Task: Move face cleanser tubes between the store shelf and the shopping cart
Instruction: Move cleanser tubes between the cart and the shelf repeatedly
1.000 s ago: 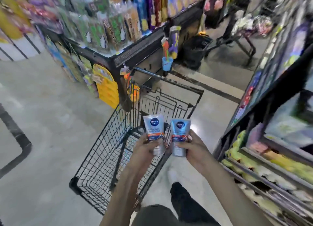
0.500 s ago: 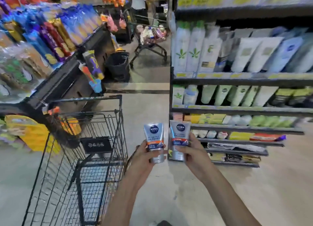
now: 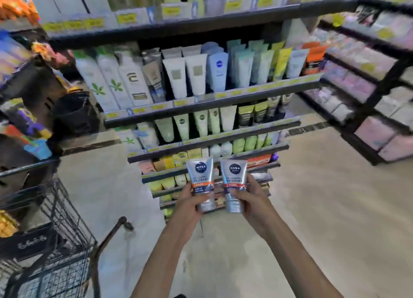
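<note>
each hand's fingers [image 3: 202,197] wrap a cleanser tube's lower half, leaving the labels above them readable: left tube [image 3: 200,181], right tube [image 3: 234,183], upright, facing the shelf [image 3: 201,105] beyond, probably for restocking.

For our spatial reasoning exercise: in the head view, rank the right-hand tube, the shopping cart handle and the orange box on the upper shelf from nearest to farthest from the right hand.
From the right hand:
1. Right-hand tube, in its grip.
2. Shopping cart handle, lower left.
3. Orange box, upper right on the shelf.
</note>
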Available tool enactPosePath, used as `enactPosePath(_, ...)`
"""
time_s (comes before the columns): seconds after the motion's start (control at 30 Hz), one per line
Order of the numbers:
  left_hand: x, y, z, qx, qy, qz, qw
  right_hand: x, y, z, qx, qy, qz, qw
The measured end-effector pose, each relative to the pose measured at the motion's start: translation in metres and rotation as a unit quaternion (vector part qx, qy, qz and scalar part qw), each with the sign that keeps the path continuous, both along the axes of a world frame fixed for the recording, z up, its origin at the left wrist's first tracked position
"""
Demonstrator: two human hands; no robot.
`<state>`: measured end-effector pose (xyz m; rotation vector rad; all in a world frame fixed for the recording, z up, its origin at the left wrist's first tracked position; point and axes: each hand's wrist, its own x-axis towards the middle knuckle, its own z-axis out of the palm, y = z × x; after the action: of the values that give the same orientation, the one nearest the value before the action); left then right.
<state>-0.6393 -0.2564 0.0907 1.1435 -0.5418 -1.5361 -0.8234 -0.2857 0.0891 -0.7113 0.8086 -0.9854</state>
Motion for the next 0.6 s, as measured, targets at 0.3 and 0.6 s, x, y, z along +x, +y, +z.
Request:
enactPosePath(0.3, -0.114, -0.068, -0.008, 0.0, 0.0, -0.066, 0.998, -0.112, -0.039, 0.0, 0.004, 0.018, -0.073, 0.997)
enactPosePath(0.6, -0.193, -0.17, -0.029, -0.004, 0.041, -0.089, 0.995, -0.198, -0.128, -0.009, 0.017, 0.052, -0.108, 0.993)
